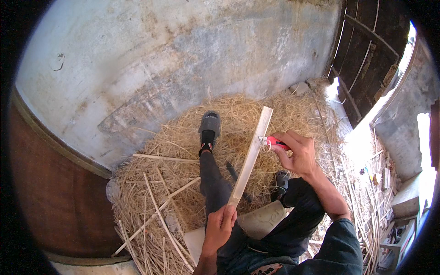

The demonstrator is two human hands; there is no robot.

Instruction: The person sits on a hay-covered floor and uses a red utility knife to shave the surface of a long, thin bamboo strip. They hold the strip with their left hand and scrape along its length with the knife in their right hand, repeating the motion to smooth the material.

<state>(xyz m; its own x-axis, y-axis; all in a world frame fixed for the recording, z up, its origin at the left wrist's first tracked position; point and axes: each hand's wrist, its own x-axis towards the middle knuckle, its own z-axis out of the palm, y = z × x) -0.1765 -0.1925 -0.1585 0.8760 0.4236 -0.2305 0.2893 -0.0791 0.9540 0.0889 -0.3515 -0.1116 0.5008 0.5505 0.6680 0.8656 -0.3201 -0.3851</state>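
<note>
My left hand is closed around the lower end of a flat, pale strip of bamboo or wood. The strip tilts up and slightly right, away from me, its far end free in the air. In my right hand is a red utility knife, gripped with fingers and thumb. Its blade touches the strip's right edge in the upper half, and a thin curled shaving hangs there beside the blade.
Straw-like shavings cover the floor, with long thin strips lying crossed at left. A long dark object lies between my legs. A stained wall rises ahead; a dark wooden door stands at far right, a brown panel at left.
</note>
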